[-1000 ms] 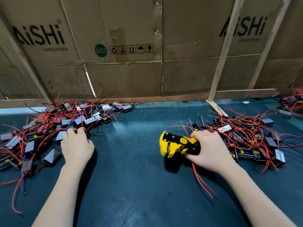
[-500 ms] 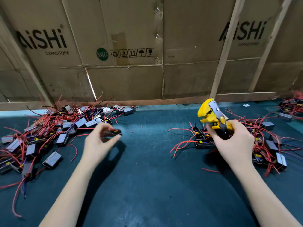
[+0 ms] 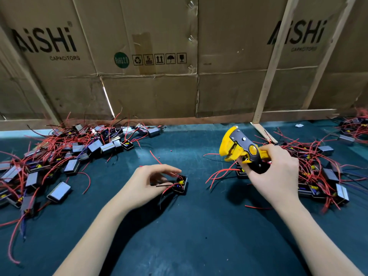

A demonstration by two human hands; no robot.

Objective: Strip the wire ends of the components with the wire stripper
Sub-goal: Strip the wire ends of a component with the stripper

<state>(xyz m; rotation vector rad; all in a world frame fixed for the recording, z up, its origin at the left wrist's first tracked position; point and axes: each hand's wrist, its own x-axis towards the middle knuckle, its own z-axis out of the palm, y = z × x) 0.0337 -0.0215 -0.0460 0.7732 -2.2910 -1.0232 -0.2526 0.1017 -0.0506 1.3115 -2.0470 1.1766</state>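
Note:
My right hand point(image 3: 272, 176) grips the yellow and black wire stripper point(image 3: 242, 149) by its handles, raised above the mat with the jaws pointing left. My left hand point(image 3: 147, 184) holds a small black component point(image 3: 180, 185) with red and black wires just above the dark green mat point(image 3: 199, 236), thumb and fingers curled round it. A heap of components with red wires point(image 3: 59, 156) lies at the left. A second heap of components point(image 3: 322, 176) lies at the right, behind my right hand.
Flattened cardboard boxes point(image 3: 159, 56) stand as a wall along the back of the mat, braced by wooden slats point(image 3: 272, 64). Another small pile of wired parts point(image 3: 354, 130) sits at the far right. Loose red wire scraps point(image 3: 254, 207) lie near my right wrist.
My left hand has carried one component from the left heap toward the middle of the mat. My right hand lifted the stripper off the mat and tilted its jaws leftward.

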